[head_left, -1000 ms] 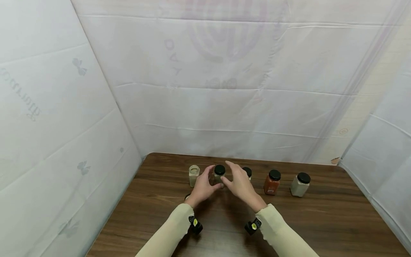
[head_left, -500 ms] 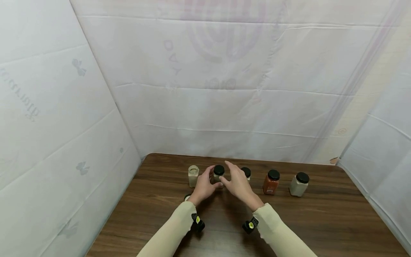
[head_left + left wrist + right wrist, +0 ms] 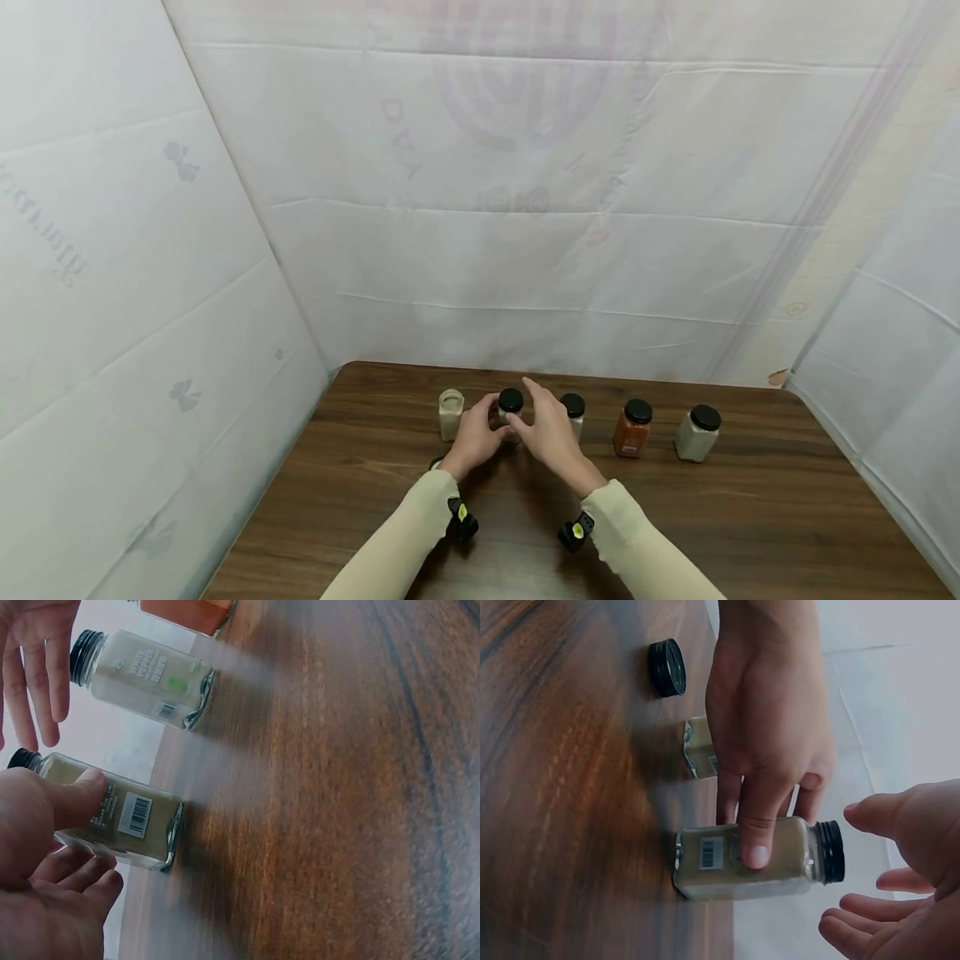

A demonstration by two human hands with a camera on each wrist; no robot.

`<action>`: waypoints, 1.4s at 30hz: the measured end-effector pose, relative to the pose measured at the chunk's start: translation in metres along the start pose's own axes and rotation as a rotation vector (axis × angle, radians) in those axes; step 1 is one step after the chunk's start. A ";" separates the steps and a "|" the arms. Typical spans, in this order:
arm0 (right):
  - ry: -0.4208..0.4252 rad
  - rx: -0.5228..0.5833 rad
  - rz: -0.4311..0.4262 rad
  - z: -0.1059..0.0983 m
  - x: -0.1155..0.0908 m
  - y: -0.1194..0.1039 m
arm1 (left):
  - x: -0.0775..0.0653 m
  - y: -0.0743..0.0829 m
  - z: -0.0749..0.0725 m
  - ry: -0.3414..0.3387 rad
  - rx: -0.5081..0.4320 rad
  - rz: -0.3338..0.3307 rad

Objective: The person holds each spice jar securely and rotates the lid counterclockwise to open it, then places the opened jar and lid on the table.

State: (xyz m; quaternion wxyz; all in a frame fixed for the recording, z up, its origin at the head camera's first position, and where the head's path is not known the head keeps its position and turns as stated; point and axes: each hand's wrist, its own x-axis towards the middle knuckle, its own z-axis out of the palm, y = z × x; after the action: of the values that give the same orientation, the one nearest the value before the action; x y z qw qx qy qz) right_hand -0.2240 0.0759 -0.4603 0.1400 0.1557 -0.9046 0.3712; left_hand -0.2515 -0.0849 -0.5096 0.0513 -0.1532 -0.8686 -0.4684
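Note:
In the head view my left hand (image 3: 474, 437) holds a glass spice jar of olive-brown powder (image 3: 154, 814) upright on the table. Its thumb lies along the label side, with the fingers behind the glass. Topping this jar is a black screw lid (image 3: 830, 851). My right hand (image 3: 551, 427) hovers around the lid with fingers spread, apart from it in the right wrist view. Left of my left hand stands an uncapped jar of pale powder (image 3: 451, 423). A loose black lid (image 3: 667, 667) lies on the table near it, mostly covered by my left wrist in the head view.
Right of my hands stand more black-lidded jars: a pale one (image 3: 146, 679), a red-orange one (image 3: 632, 429) and a whitish one (image 3: 697, 435). They line the far part of the brown wooden table (image 3: 787, 500). White cloth walls (image 3: 480, 267) rise behind and at both sides.
My right hand has shifted slightly left, closer to the lid of the held jar. The left hand and the jars stay in place; the head view tilts slightly.

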 end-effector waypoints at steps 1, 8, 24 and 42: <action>0.008 0.006 0.001 0.002 0.000 0.000 | 0.000 0.000 0.000 0.001 -0.004 0.002; 0.069 0.026 -0.005 0.014 0.001 0.001 | 0.001 -0.001 0.001 0.013 -0.043 0.006; 0.137 0.078 0.060 0.032 0.004 0.006 | 0.000 0.001 -0.001 0.010 -0.049 -0.010; 0.216 0.174 0.090 0.045 0.008 0.014 | 0.004 -0.002 -0.001 0.023 -0.012 0.003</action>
State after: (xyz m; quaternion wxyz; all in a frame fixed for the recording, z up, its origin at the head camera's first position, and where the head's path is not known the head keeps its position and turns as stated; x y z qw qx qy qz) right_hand -0.2431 0.0517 -0.4971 0.2057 0.0857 -0.8548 0.4686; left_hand -0.2556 -0.0859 -0.5101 0.0612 -0.1493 -0.8649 -0.4754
